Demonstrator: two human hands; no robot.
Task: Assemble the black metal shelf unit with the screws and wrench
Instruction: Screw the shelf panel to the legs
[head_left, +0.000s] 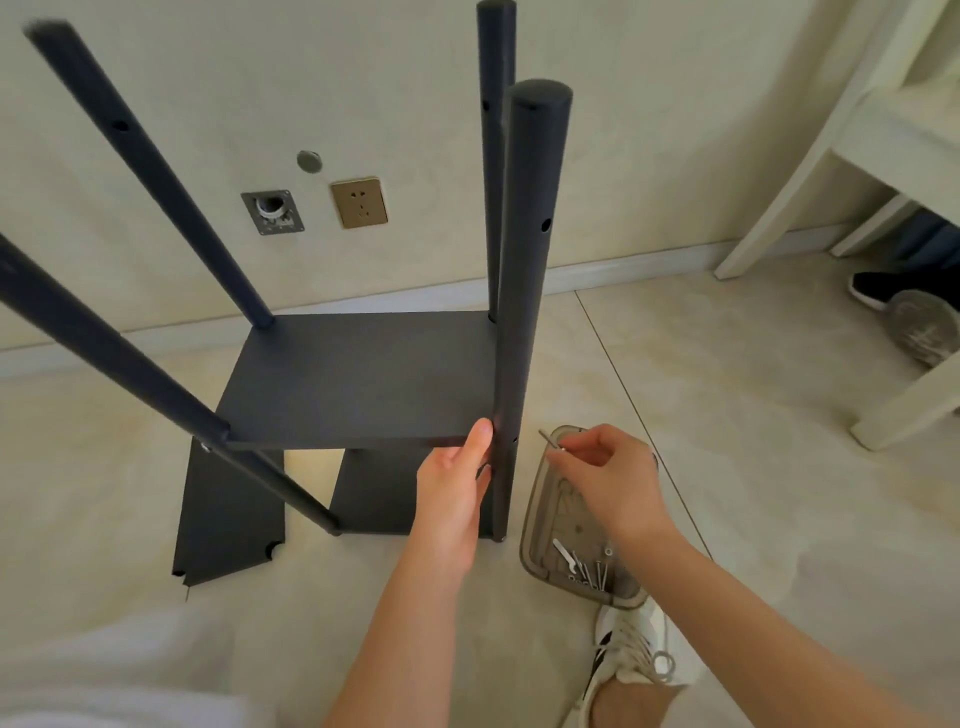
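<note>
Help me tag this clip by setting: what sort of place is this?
Most likely a room in a home. It has a tiled floor with a skirting board, a wall socket low on a plain wall, and white wooden furniture in the corner.

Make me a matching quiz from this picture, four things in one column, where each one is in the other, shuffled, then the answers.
Things: 1 screw; 2 wrench; 3 loose panel; 4 near right pole.
Places: A flat on the floor; B gripped by the left hand; C pinched by the right hand; D in the plastic tray.
Pairs: 1-C; 2-D; 3-A; 4-B.
</note>
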